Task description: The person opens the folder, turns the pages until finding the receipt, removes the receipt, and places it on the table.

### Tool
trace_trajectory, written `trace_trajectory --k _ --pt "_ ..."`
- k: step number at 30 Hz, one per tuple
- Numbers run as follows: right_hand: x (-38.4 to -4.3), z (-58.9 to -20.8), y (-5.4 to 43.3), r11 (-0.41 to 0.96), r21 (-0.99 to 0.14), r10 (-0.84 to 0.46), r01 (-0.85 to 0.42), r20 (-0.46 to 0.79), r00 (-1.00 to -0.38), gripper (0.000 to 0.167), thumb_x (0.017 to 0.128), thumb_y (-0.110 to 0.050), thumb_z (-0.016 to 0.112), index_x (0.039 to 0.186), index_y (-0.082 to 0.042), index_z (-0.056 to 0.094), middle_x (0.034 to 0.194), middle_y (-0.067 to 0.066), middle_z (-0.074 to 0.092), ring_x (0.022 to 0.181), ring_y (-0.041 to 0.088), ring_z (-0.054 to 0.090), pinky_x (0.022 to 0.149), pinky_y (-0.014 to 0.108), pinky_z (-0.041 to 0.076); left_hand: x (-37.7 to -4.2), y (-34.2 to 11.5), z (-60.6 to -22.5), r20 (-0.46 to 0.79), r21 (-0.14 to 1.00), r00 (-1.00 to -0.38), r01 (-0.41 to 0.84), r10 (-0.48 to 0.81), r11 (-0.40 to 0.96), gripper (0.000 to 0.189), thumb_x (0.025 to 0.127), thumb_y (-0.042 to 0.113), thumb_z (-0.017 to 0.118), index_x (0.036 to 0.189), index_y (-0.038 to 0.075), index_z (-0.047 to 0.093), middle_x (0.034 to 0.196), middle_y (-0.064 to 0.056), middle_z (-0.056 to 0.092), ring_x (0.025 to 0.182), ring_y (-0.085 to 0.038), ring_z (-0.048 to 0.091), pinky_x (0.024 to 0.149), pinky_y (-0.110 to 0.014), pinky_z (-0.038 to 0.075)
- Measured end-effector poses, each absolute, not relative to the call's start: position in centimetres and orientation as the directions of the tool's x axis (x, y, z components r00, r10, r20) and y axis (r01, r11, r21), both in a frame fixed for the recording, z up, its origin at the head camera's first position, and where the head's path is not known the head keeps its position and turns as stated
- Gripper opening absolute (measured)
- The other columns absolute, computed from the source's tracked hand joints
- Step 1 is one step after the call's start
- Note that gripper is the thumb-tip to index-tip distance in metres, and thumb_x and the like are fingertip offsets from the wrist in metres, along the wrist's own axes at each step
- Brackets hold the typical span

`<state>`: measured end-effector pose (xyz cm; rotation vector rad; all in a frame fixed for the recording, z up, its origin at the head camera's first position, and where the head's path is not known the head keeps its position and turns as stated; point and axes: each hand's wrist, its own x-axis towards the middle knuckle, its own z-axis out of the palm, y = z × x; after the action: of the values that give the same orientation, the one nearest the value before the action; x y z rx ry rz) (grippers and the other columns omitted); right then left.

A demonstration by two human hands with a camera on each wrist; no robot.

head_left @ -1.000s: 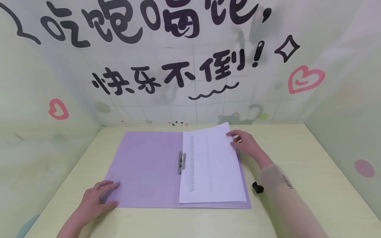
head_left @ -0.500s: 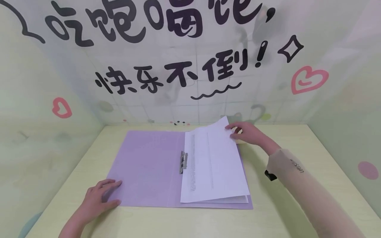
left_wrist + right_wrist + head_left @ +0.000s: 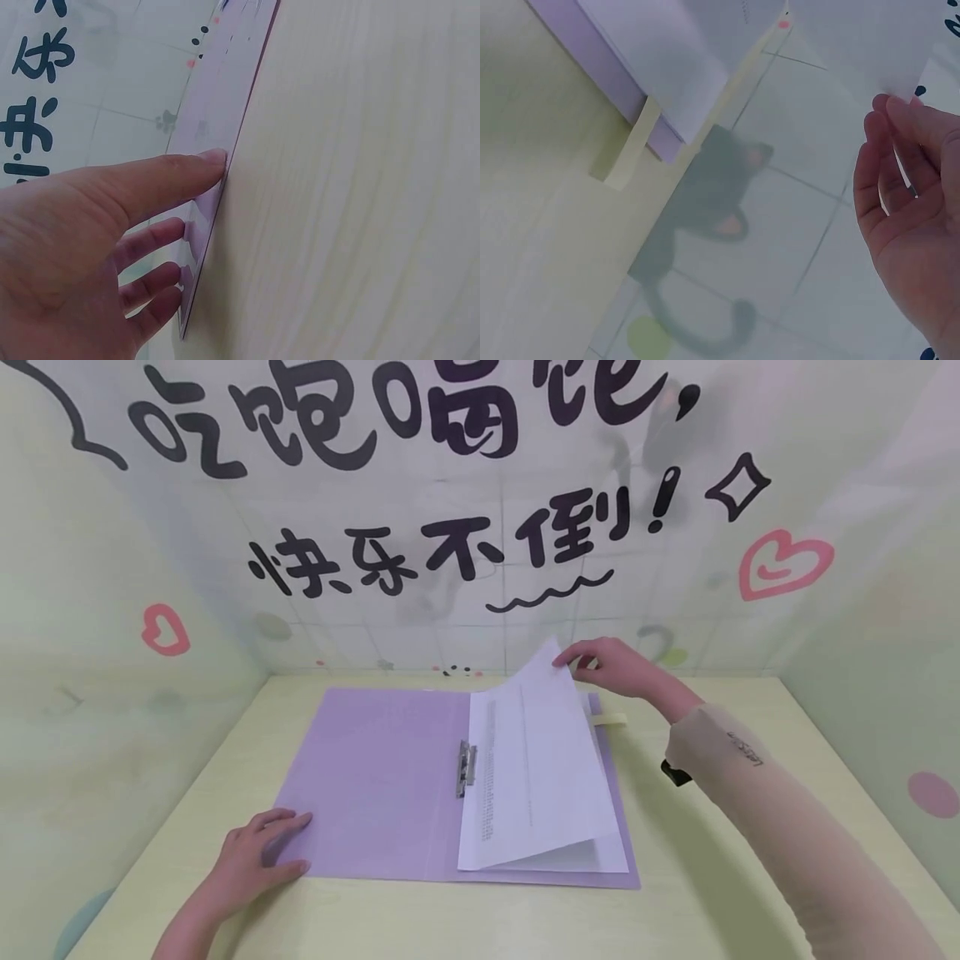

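A purple file folder [image 3: 375,785] lies spread out on the table, with a metal clip [image 3: 466,768] near its spine. My right hand [image 3: 618,668] pinches the upper right corner of a printed sheet [image 3: 528,768] and holds it raised, so the page curves up from the clip. Beneath it lie more white papers [image 3: 611,856], with a pale yellow tab [image 3: 611,720] sticking out on the right, also visible in the right wrist view. My left hand [image 3: 251,864] rests its extended fingertips on the folder's lower left corner; in the left wrist view its thumb [image 3: 180,176] touches the folder's edge.
The pale wooden table [image 3: 375,918] carries the folder. Behind it stands a wall [image 3: 420,643] with large black characters, hearts and dots, and side walls flank the table. A small black object [image 3: 677,772] shows beneath the right sleeve [image 3: 750,793].
My right hand has lifted the sheet's corner higher and slightly left. The gap under the page has widened and the yellow tab has come into sight. The left hand stays at the folder's corner.
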<state>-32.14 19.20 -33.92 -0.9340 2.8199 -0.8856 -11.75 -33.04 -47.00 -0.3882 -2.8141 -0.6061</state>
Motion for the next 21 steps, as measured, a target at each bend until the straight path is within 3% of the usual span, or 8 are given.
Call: trace_trajectory --k 9,21 --pt "-32.6 -33.3 17.2 0.589 -0.533 -0.558 -0.608 0.276 -0.783 0.017 0.093 -0.001 0.061 0.102 -0.008 0.074 0.103 0.008 0.073 0.091 0.02 0.063 0.084 0.035 0.052 -11.8 -33.0 -47.2 0.262 0.371 -0.945 0.287 0.197 0.883 0.059 0.067 0.017 0.087 0.121 0.002 0.066 0.124 -0.021 0.058 0.111 -0.044 0.054 0.089 -0.048 0.03" --pt "-33.2 -32.2 12.8 0.524 -0.596 -0.519 -0.608 0.342 -0.783 0.014 0.096 -0.005 0.06 0.104 -0.006 0.072 0.105 0.011 0.073 0.093 0.021 0.064 0.085 0.035 0.053 -11.7 -33.2 -47.1 0.248 0.387 -0.951 0.273 0.185 0.881 0.059 0.069 0.018 0.086 0.122 0.002 0.065 0.126 -0.022 0.057 0.113 -0.046 0.052 0.09 -0.053 0.03"
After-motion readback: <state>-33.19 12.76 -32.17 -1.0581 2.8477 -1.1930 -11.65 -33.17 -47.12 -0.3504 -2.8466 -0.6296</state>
